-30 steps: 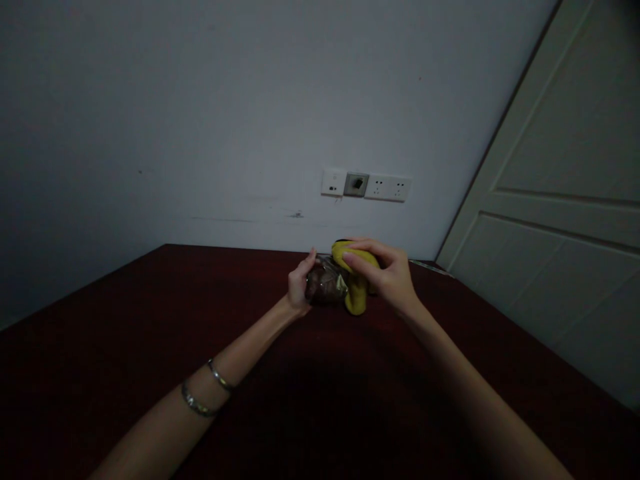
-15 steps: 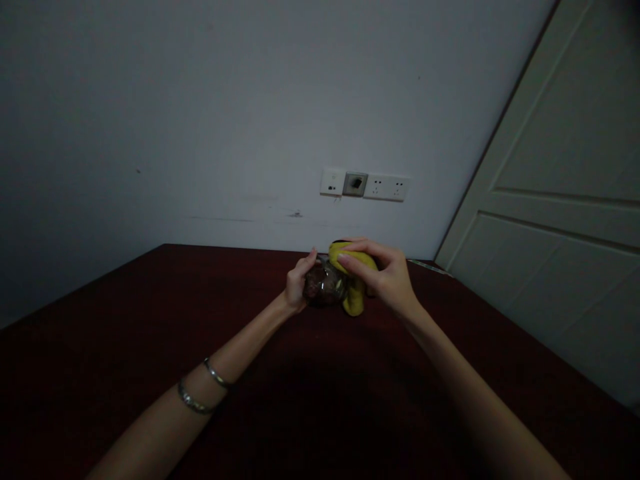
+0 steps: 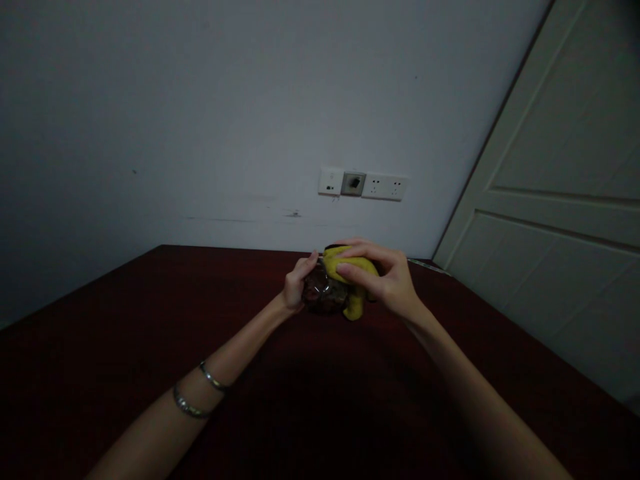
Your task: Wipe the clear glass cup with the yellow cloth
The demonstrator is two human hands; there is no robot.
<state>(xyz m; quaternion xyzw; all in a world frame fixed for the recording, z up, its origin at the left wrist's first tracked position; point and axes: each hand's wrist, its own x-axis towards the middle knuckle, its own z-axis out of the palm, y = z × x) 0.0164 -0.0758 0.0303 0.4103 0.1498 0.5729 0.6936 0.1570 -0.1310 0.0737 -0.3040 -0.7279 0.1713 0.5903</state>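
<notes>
A small clear glass jar (image 3: 323, 295) is held above the dark red table (image 3: 125, 333), gripped on its left side by my left hand (image 3: 296, 288). My right hand (image 3: 387, 280) is closed on a yellow cloth (image 3: 353, 273) and presses it against the top and right side of the jar. Part of the cloth hangs below my fingers. Two metal bangles (image 3: 200, 395) sit on my left forearm. The jar's far side is hidden by the cloth.
A white wall rises behind the table, with a row of sockets and a switch (image 3: 363, 185). A pale panelled door (image 3: 560, 200) stands at the right. A thin light object (image 3: 430, 265) lies at the table's far right edge.
My right hand has slid the yellow cloth leftward over the top of the jar. The left hand and jar have barely moved.
</notes>
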